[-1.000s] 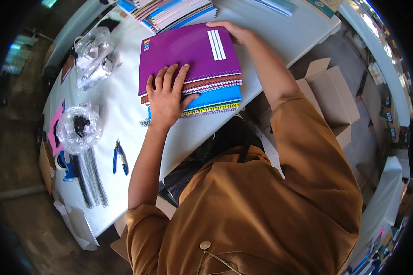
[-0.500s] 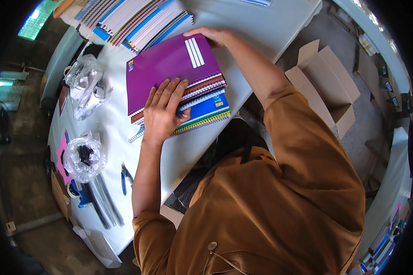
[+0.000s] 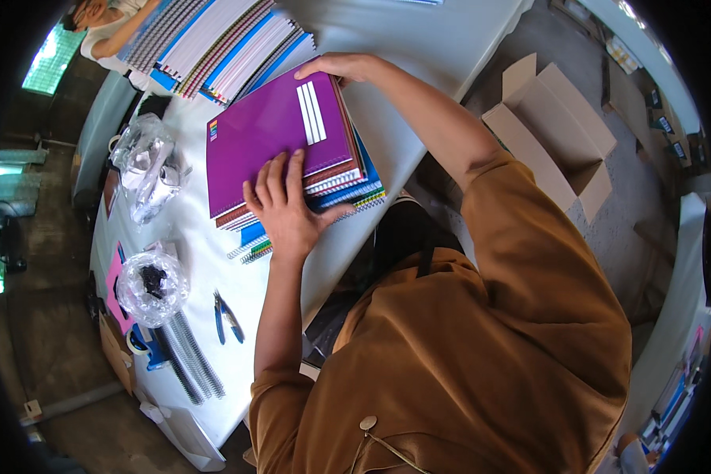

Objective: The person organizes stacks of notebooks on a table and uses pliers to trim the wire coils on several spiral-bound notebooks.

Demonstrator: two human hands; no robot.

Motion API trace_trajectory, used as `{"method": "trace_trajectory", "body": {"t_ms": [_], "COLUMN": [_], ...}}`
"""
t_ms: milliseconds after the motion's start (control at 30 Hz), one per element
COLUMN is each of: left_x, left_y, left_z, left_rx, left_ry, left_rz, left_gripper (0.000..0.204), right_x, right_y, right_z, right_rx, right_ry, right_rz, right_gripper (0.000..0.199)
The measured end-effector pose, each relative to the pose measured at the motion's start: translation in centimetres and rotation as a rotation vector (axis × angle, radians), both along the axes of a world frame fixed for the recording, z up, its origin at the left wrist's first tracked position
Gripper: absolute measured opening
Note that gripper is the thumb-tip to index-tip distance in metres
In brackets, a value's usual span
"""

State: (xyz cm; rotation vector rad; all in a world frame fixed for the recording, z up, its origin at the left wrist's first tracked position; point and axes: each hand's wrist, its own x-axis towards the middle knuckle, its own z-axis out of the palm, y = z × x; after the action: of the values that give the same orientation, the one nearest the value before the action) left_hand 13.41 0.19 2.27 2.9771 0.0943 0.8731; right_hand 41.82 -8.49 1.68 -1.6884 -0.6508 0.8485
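Observation:
A purple spiral notebook (image 3: pixel 268 130) lies on top of a stack, with brown-red spiral-bound edges showing just below it. Under these are blue notebooks (image 3: pixel 371 175) with white, green and yellow spirals, set slightly askew. My left hand (image 3: pixel 288 217) rests on the near spiral edge, its fingers spread over the purple cover and its thumb out to the right along the stack's side. At the far right corner my right hand (image 3: pixel 341 66) grips the purple notebook, thumb on the cover; its other fingers are partly hidden behind the corner.
More spiral notebooks (image 3: pixel 221 43) stand in a row at the back, near another person (image 3: pixel 107 35). On the left lie clear plastic wrap (image 3: pixel 146 162), a plastic-wrapped roll (image 3: pixel 154 288), loose wire spirals (image 3: pixel 189 355) and blue-handled pliers (image 3: pixel 227 317). An open cardboard box (image 3: pixel 553 130) sits right, below the table.
The purple notebook and those just under it have shifted left over the lower blue ones. My left fingers have spread wider. Another person has come into view at the upper left.

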Motion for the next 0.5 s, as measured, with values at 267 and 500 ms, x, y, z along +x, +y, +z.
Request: {"method": "trace_trajectory", "body": {"t_ms": [267,500], "left_x": [1.9,-1.1], "left_y": [0.5,-0.2], "left_z": [0.5,-0.1], "left_rx": [0.132,0.014], "left_ry": [0.026,-0.135], "left_rz": [-0.117,-0.108], "left_gripper": [0.093,0.097], "right_x": [-0.3,-2.9], "right_y": [0.8,3.2], "right_z": [1.2,12.1], "right_rx": [-0.088,-0.329], "right_ry": [0.056,-0.102], "right_rz": [-0.088,0.116], "right_gripper": [0.059,0.045]}}
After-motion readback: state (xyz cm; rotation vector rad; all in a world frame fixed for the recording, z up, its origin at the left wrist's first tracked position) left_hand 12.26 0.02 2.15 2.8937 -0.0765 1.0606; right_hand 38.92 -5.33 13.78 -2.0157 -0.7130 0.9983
